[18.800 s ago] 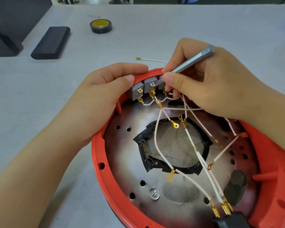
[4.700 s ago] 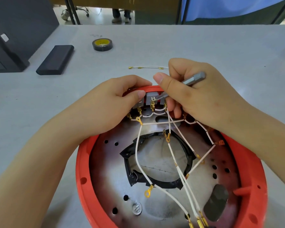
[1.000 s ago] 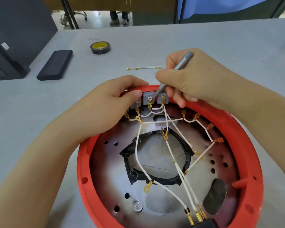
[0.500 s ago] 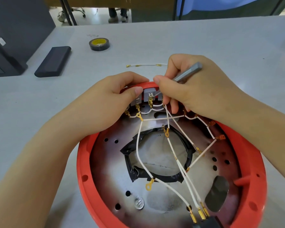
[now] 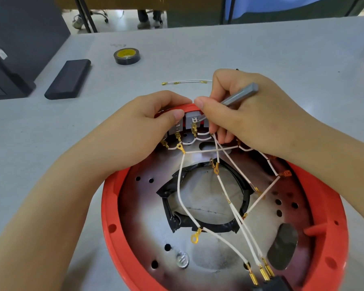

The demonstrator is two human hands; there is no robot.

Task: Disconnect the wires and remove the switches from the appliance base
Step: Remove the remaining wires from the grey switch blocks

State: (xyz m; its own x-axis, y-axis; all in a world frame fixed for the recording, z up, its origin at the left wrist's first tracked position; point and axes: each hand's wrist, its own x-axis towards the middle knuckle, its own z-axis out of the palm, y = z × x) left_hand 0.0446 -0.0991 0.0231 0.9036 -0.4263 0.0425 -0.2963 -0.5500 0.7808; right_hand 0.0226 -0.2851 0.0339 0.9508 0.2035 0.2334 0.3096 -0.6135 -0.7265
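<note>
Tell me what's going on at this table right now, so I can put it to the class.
A person is working on a red appliance base lying open on the table. The left hand grips its far rim beside the grey switches. The right hand holds a grey tool, its tip at a switch terminal. White wires are still attached; one loose wire lies on the table.
</note>
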